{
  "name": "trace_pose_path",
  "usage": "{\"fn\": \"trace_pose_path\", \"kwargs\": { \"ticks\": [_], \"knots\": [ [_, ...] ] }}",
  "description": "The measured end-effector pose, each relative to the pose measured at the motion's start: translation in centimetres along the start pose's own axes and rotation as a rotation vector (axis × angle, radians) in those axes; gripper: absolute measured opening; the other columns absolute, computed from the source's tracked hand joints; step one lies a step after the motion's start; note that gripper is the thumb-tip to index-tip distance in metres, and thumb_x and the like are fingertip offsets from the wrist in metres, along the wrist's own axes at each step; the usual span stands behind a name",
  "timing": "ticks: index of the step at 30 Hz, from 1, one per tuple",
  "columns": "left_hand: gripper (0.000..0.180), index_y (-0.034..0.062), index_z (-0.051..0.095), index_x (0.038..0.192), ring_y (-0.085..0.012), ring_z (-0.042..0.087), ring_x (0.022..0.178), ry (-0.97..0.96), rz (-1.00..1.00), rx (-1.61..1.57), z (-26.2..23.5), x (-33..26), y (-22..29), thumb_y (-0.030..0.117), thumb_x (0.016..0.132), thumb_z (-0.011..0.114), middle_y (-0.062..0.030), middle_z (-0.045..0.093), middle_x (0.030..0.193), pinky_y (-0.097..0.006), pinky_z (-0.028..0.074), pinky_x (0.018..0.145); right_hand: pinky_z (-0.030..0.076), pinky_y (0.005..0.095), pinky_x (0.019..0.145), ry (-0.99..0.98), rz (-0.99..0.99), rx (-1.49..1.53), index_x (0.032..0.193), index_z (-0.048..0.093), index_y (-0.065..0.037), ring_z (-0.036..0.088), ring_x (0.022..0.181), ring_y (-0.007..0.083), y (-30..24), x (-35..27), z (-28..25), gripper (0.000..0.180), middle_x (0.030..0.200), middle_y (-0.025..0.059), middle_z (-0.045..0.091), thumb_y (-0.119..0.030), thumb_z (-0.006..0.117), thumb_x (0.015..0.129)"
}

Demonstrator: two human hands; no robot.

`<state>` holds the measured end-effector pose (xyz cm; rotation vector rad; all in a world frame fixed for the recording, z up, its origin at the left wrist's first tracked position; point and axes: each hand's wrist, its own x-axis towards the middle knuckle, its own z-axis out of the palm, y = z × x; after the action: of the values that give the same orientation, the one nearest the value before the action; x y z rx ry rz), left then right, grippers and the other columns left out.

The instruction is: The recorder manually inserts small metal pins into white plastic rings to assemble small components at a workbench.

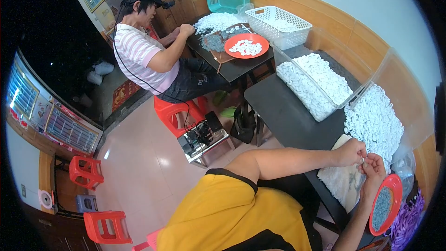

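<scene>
Presently, the left hand (pixel 351 152) and the right hand (pixel 373 166) meet fingertip to fingertip above the near edge of the dark bench (pixel 288 111). Each grip is pinched together on a small white piece (pixel 364 160) held between the two hands; the piece is too small to make out in detail. Directly beyond the grip lies a heap of white caps (pixel 374 121), spread across the bench up to the wall. Below the grip, under the right wrist, sits a red plate (pixel 394 187) filled with small grey parts (pixel 382 208). Just under the left hand lies a white cloth (pixel 341 181). Farther beyond the grip, a clear tub (pixel 325 56) holds more white caps. Well apart from the grip, at a second bench, another person (pixel 148 53) in a striped shirt works beside a second red plate (pixel 246 45) and a white basket (pixel 278 25).
</scene>
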<state>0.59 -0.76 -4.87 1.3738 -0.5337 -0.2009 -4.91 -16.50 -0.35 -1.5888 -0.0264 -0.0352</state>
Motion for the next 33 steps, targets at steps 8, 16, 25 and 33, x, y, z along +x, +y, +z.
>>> {"fn": "trace_pose_path", "kwargs": {
  "ticks": [8, 16, 25, 33],
  "knots": [
    [0.01, -0.0017, 0.061, 0.077, -0.0277, 0.063, 0.07, 0.062, 0.218, 0.289, 0.6, -0.7, -0.2, 0.002, 0.068, 0.065, -0.0173, 0.063, 0.073, -0.038, 0.048, 0.063, 0.044, 0.0217, 0.066, 0.026, -0.01, -0.031, 0.104, 0.059, -0.002, 0.056, 0.072, 0.0108, 0.1, -0.8, 0.3, 0.021, 0.086, 0.0027, 0.06, -0.002, 0.058, 0.083],
    [0.008, 0.0037, 0.067, 0.082, -0.0122, 0.058, 0.059, 0.06, -0.017, 0.265, -2.1, 0.2, 0.4, 0.008, 0.078, 0.061, -0.0051, 0.062, 0.066, -0.028, 0.047, 0.052, 0.045, 0.0252, 0.066, 0.208, -0.267, -0.194, 0.093, 0.065, 0.0, 0.057, 0.072, 0.0115, -2.1, -0.3, -0.4, 0.014, 0.079, 0.0029, 0.062, -0.007, 0.063, 0.08],
    [0.014, -0.0048, 0.064, 0.096, -0.0094, 0.054, 0.051, 0.101, -0.254, -0.245, -0.3, -0.3, 3.7, -0.002, 0.083, 0.062, -0.0065, 0.061, 0.072, -0.021, 0.039, 0.042, 0.049, 0.0257, 0.063, 0.263, -0.414, -0.437, 0.094, 0.067, -0.001, 0.059, 0.069, 0.0087, -6.9, -4.8, -3.9, 0.014, 0.078, 0.0029, 0.066, -0.01, 0.066, 0.084],
    [0.014, -0.0049, 0.064, 0.098, -0.0081, 0.052, 0.052, 0.095, -0.26, -0.141, -0.2, -0.9, 3.6, -0.002, 0.084, 0.061, -0.0055, 0.061, 0.072, -0.02, 0.037, 0.043, 0.046, 0.0415, 0.068, 0.227, -0.634, -1.411, 0.082, 0.063, -0.01, 0.058, 0.081, 0.0295, 0.9, -6.0, -5.8, 0.015, 0.079, 0.0083, 0.054, -0.008, 0.063, 0.068]
  ]
}}
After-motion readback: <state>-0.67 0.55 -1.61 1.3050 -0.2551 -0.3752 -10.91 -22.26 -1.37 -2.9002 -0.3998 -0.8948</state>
